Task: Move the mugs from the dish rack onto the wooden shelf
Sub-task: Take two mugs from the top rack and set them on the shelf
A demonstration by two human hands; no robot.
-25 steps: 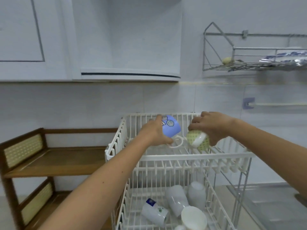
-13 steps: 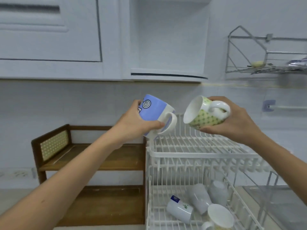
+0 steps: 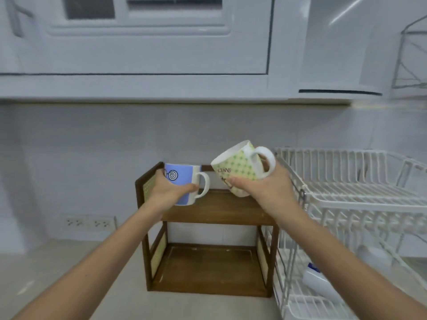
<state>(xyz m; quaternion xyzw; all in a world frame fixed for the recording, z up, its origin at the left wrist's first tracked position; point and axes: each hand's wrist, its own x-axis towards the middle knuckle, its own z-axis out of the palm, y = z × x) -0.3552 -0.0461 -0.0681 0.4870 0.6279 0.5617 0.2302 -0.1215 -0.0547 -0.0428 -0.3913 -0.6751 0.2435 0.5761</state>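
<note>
My left hand (image 3: 166, 192) grips a blue mug (image 3: 182, 181) with a spiral print, held upright just above the left side of the wooden shelf's (image 3: 215, 209) top tier, handle to the right. My right hand (image 3: 265, 188) holds a white mug with green dots (image 3: 238, 168), tilted with its mouth up and left, over the right side of that top tier. The white dish rack (image 3: 360, 199) stands directly right of the shelf.
The shelf's lower tier (image 3: 208, 266) holds nothing. More white mugs (image 3: 318, 282) lie in the rack's lower level. White cabinets hang above, and a wall socket strip (image 3: 89, 222) sits low at the left. A pale countertop (image 3: 69, 273) spreads in front.
Both hands lifted the mugs out of the rack's top tier and carried them left, over the wooden shelf. The blue mug has been turned upright. My view swung left.
</note>
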